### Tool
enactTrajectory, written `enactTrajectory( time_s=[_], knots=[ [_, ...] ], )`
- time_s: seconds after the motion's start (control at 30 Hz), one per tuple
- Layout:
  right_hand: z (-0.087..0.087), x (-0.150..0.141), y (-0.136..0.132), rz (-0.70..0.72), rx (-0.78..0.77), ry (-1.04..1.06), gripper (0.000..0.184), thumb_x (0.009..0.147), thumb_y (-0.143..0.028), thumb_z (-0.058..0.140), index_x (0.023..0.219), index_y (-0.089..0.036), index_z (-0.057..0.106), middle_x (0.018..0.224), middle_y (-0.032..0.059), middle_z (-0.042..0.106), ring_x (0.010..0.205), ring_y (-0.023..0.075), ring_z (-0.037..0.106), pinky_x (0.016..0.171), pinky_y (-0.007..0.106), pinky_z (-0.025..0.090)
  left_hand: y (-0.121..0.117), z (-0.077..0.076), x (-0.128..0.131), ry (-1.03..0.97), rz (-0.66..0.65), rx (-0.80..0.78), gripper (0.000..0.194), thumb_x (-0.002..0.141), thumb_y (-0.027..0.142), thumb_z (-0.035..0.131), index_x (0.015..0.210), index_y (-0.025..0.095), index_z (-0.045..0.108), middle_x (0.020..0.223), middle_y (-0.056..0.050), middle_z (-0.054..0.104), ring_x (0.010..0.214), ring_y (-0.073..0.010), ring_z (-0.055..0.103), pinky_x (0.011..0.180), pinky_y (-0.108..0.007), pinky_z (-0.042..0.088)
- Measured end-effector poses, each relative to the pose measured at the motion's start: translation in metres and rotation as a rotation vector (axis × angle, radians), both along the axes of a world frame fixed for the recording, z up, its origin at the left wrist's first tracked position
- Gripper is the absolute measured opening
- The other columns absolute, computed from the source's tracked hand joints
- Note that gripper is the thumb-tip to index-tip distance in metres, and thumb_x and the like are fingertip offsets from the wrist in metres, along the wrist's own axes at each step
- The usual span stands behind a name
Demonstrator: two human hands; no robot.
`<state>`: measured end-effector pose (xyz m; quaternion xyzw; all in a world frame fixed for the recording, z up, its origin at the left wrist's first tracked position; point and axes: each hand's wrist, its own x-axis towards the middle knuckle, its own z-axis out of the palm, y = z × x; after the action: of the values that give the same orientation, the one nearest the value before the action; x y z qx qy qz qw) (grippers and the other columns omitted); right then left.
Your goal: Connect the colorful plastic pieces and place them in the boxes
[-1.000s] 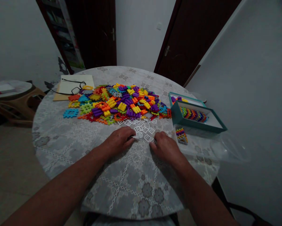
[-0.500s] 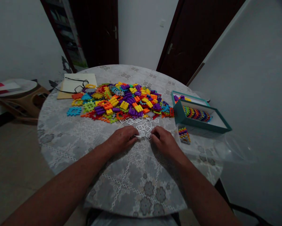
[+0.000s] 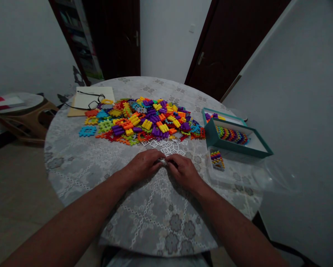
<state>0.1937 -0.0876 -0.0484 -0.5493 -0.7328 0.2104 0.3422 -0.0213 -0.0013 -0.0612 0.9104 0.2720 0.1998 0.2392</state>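
Note:
My left hand [image 3: 145,164] and my right hand [image 3: 182,168] meet above the table, just in front of a heap of small white lattice pieces [image 3: 174,148]. Between the fingertips of both hands is a white lattice piece [image 3: 163,161], mostly covered by the fingers. Both hands are closed on it; whether it is one piece or a few pressed together cannot be made out. Behind the white pieces spreads a large pile of colourful plastic building pieces [image 3: 152,118], with yellow, purple and orange tube-shaped blocks on top and flat notched ones around.
To the right stand a teal box [image 3: 238,148] holding rows of joined colourful pieces, its lid [image 3: 227,113], and a clear plastic container [image 3: 215,178] with a small multicoloured stack. Glasses [image 3: 94,105] rest on a notebook [image 3: 107,92] at the left back of the round table [image 3: 144,222].
My right hand has moved left from the white pieces to my left hand, and their fingertips now meet on the white piece. My left hand has barely moved.

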Motion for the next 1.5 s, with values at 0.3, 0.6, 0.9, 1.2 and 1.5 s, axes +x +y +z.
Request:
enactTrajectory(
  time_s=[0.3, 0.6, 0.9, 1.2, 1.5],
  knots=[
    [0.003, 0.03, -0.002, -0.294, -0.064, -0.33, 0.017, 0.1, -0.028, 0.063, 0.109, -0.018, 0.073, 0.111, 0.0126, 0.072, 0.099, 0.0247, 0.067, 0.09, 0.035, 0.05, 0.0, 0.005, -0.003, -0.013, -0.013, 0.012, 0.01, 0.105, 0.027, 0.058, 0.108, 0.021, 0.065, 0.105, -0.007, 0.07, 0.095, -0.0212, 0.066, 0.088, -0.034, 0.052],
    [0.001, 0.021, -0.005, -0.355, -0.194, -0.491, 0.018, 0.1, -0.035, 0.069, 0.109, -0.019, 0.069, 0.111, 0.0125, 0.07, 0.096, 0.0256, 0.065, 0.083, 0.034, 0.046, -0.003, 0.009, -0.003, 0.03, -0.056, 0.005, 0.014, 0.104, 0.028, 0.059, 0.114, 0.022, 0.067, 0.106, -0.006, 0.074, 0.095, -0.0215, 0.069, 0.087, -0.034, 0.053],
    [0.001, 0.017, -0.003, -0.168, -0.111, -0.196, 0.008, 0.094, -0.014, 0.062, 0.092, -0.021, 0.062, 0.092, 0.0032, 0.067, 0.087, 0.0194, 0.062, 0.079, 0.029, 0.045, -0.004, 0.0, -0.002, 0.016, -0.037, -0.001, 0.032, 0.105, 0.035, 0.064, 0.135, 0.024, 0.066, 0.113, -0.008, 0.078, 0.1, -0.0229, 0.072, 0.091, -0.035, 0.055],
    [0.0, 0.008, -0.005, 0.05, 0.006, -0.069, 0.034, 0.095, -0.007, 0.055, 0.118, -0.023, 0.074, 0.112, 0.0075, 0.076, 0.104, 0.0212, 0.07, 0.096, 0.035, 0.054, -0.003, -0.003, -0.001, 0.004, -0.051, 0.021, 0.037, 0.103, 0.03, 0.063, 0.141, 0.029, 0.062, 0.13, -0.008, 0.077, 0.116, -0.0256, 0.072, 0.101, -0.041, 0.056],
    [-0.007, 0.017, 0.003, -0.189, 0.047, -0.113, 0.024, 0.103, -0.019, 0.058, 0.122, -0.02, 0.072, 0.117, 0.01, 0.075, 0.11, 0.0241, 0.07, 0.102, 0.037, 0.054, -0.004, 0.005, 0.0, 0.06, -0.031, 0.059, 0.014, 0.103, 0.03, 0.061, 0.113, 0.022, 0.067, 0.104, -0.006, 0.073, 0.093, -0.0222, 0.067, 0.084, -0.033, 0.052]
  ],
)
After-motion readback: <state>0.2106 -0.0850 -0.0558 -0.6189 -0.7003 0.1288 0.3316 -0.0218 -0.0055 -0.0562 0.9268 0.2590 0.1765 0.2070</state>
